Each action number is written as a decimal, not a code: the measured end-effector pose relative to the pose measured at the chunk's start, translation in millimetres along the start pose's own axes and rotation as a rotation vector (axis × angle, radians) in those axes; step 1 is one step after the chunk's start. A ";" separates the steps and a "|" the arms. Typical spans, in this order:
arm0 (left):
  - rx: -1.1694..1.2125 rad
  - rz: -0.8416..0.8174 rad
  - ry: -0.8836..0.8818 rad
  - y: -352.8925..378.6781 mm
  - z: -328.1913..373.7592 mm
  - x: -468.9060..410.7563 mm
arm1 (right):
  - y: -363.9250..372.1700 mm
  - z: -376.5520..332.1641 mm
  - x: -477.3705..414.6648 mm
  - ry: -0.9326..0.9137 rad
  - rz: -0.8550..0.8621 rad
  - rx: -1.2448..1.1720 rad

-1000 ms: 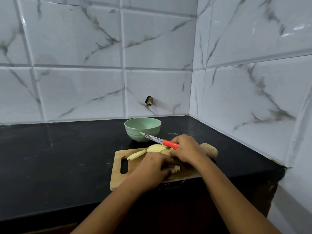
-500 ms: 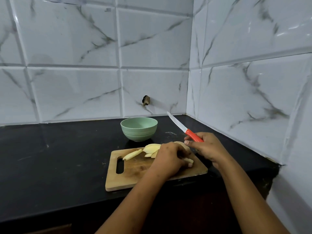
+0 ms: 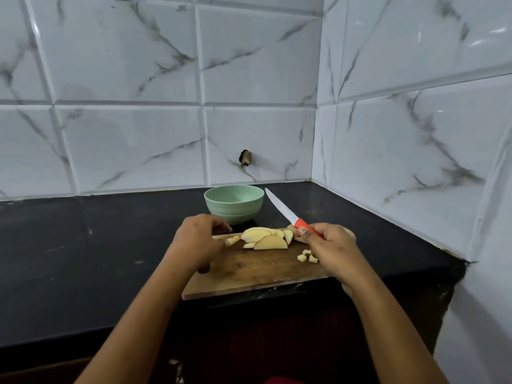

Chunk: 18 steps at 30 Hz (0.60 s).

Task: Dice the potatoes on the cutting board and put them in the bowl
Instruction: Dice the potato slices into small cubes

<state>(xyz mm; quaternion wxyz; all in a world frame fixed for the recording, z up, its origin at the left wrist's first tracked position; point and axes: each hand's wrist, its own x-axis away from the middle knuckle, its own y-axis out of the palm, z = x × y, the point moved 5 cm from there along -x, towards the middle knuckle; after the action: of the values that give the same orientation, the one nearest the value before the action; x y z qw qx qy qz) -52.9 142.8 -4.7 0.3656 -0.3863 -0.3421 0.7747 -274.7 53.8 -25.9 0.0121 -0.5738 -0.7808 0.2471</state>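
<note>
A wooden cutting board (image 3: pixel 249 273) lies on the black surface (image 3: pixel 83 259), near its front edge, in the corner of a white marbled tile wall (image 3: pixel 124 139). A heap of pale potato slices (image 3: pixel 266 238) sits on the far middle of the board, the half-moon pieces overlapping one another. A few small potato cubes (image 3: pixel 307 256) lie on the right part of the board, just beside the right hand (image 3: pixel 329 245). That hand's fingers are wrapped round the orange handle of a knife (image 3: pixel 288 214). The blade is lifted off the board and points away and to the left, its tip near the right side of the bowl (image 3: pixel 234 203). The green bowl stands on the surface just behind the board. The left hand (image 3: pixel 199 242) is over the far left part of the board with its fingers (image 3: pixel 219 221) curled downward. A potato strip (image 3: pixel 232 241) pokes out right by its thumb, but whether the strip is pinched or only touched cannot be told. A dark chipped spot (image 3: pixel 245 157) marks the wall above the bowl.
</note>
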 end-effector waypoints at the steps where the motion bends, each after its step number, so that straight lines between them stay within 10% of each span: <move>1: -0.063 -0.033 -0.016 4.2 -5.5 0.4 | 4.1 -2.0 2.4 -0.004 -0.003 -0.010; 18: 0.007 -0.125 0.071 9.7 -0.6 40.4 | 20.6 -12.0 33.6 -0.094 -0.076 0.206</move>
<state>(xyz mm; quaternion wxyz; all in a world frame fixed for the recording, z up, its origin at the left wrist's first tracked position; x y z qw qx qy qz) -72.8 171.6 -26.9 0.4262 -0.3900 -0.3498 0.7375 -264.3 93.1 -32.5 0.0438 -0.5274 -0.7720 0.3520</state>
